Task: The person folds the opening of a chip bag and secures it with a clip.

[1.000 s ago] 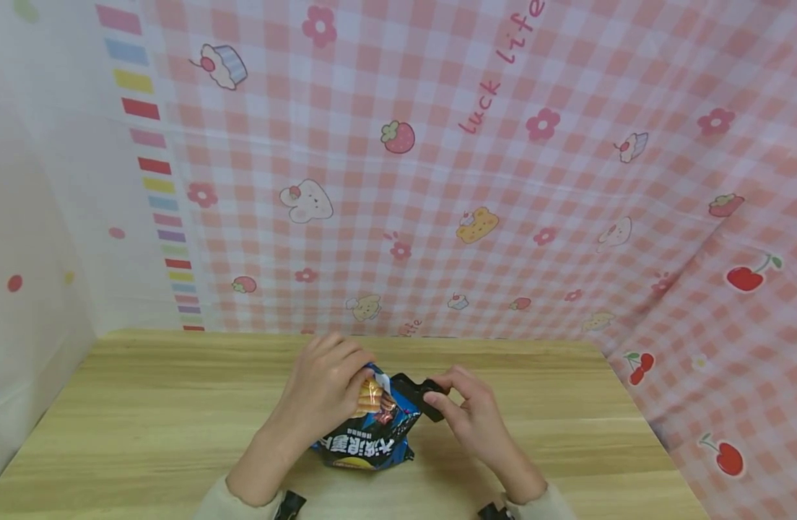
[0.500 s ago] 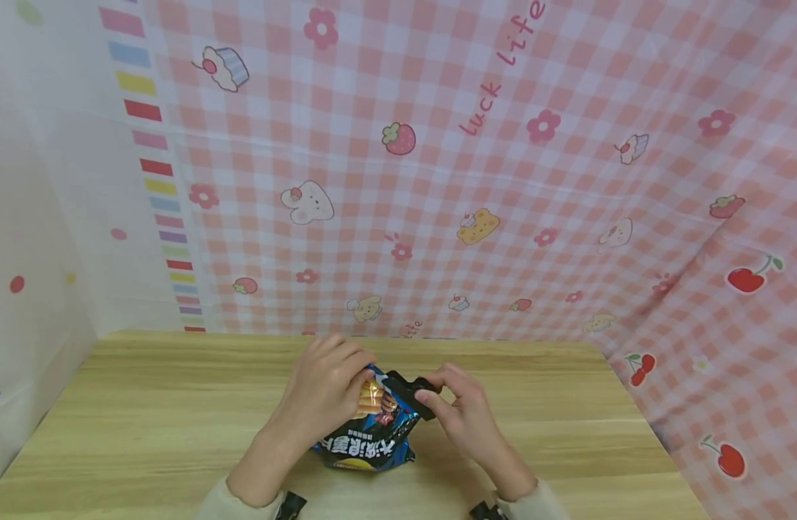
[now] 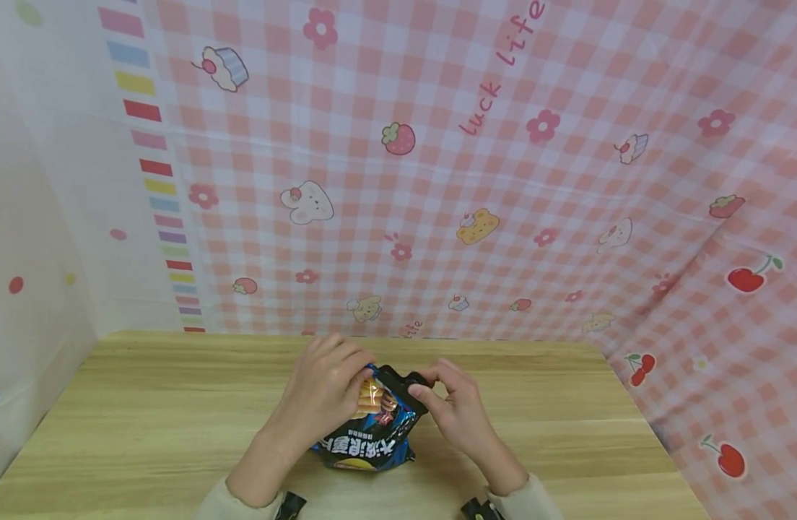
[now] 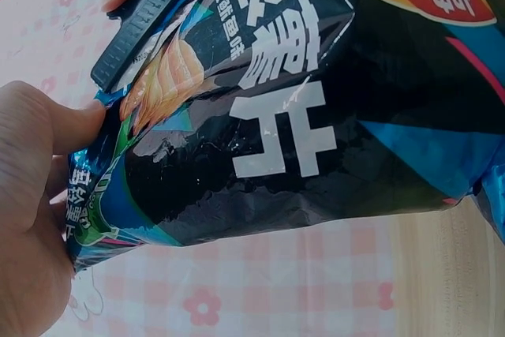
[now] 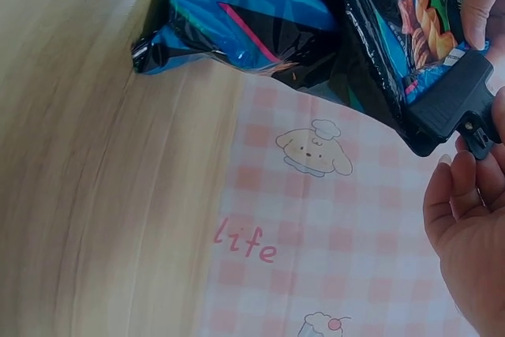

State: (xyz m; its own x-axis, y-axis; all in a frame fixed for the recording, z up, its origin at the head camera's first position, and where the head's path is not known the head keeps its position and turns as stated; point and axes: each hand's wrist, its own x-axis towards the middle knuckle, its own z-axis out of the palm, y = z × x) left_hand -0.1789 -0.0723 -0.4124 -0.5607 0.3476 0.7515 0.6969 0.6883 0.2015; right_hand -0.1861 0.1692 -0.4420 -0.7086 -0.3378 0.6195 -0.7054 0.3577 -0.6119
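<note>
A blue and black bag of chips with white lettering stands tilted on the wooden table. My left hand grips its upper left edge, thumb on the printed front, as the left wrist view shows. Across the bag's top edge lies a wide black clip, also seen in the right wrist view. My right hand pinches the clip's handle between thumb and fingers. In the left wrist view, the clip's long jaw runs along the top of the bag, its end close to my left thumb.
The wooden table reaches back to a pink checked cloth that hangs behind it. More printed cloth closes off the right side, and a pale cloth hangs at the left. Dark wrist gear shows at my sleeve.
My right hand has moved left with the clip, which now sits farther along the bag's top edge and nearer my left hand. The left hand and the bag have stayed almost still.
</note>
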